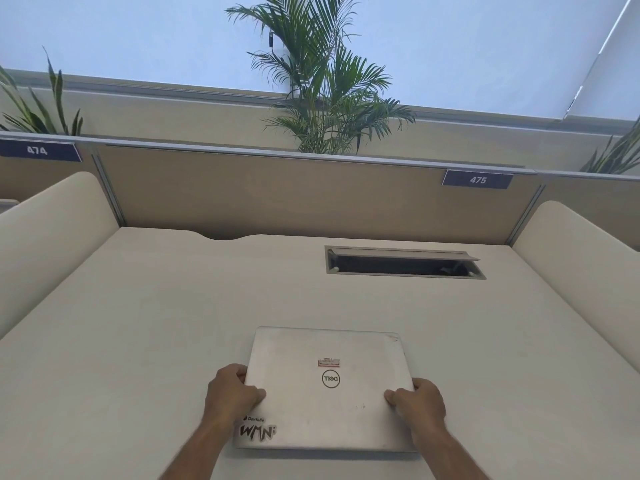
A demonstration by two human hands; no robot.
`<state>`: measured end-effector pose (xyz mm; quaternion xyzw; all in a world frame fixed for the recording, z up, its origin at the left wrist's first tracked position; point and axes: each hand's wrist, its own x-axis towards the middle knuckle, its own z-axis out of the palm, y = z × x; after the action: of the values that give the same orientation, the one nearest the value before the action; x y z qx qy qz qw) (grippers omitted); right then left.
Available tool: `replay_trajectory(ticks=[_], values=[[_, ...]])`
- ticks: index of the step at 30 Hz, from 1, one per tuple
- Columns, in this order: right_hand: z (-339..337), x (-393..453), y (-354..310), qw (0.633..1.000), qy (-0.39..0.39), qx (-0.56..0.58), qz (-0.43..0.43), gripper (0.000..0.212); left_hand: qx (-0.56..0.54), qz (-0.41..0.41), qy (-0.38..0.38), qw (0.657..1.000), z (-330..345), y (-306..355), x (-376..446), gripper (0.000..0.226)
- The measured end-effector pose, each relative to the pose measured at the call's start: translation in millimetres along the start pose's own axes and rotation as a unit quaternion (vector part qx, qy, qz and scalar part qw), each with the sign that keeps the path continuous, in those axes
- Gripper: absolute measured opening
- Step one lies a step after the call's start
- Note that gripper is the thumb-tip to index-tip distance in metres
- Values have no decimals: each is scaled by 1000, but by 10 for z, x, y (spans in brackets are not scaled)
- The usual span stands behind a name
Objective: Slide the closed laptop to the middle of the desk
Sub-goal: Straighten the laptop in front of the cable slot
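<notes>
A closed silver laptop (327, 389) with a round logo and several stickers lies flat on the pale desk (156, 323), near the front and roughly centred left to right. My left hand (231, 393) grips its left edge, thumb on the lid and fingers curled around the side. My right hand (417, 401) holds the right edge the same way. Both forearms reach in from the bottom of the view.
An open cable hatch (403, 262) is set into the desk at the back right. A tan partition (277, 195) closes the back, with rounded cream side screens left (52, 223) and right (581, 251). Potted plants (329, 98) stand behind the partition.
</notes>
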<state>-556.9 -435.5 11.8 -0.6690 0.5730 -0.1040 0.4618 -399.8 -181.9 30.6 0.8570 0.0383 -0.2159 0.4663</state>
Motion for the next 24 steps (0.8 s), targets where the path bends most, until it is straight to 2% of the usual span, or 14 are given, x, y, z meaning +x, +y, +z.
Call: replay_trajectory(ticks=[6,12,24], values=[[58,141,-170,1000,-3,14,3,13,-2,10,11,1000,35,128,187,31],[108,283,-313,1000,-3,7,-9,13,-4,11,7,1000,65,184,366,40],[226,499,-438,1000,-1,-10,-12,19,-1,6,3,1000,118,244,633,42]])
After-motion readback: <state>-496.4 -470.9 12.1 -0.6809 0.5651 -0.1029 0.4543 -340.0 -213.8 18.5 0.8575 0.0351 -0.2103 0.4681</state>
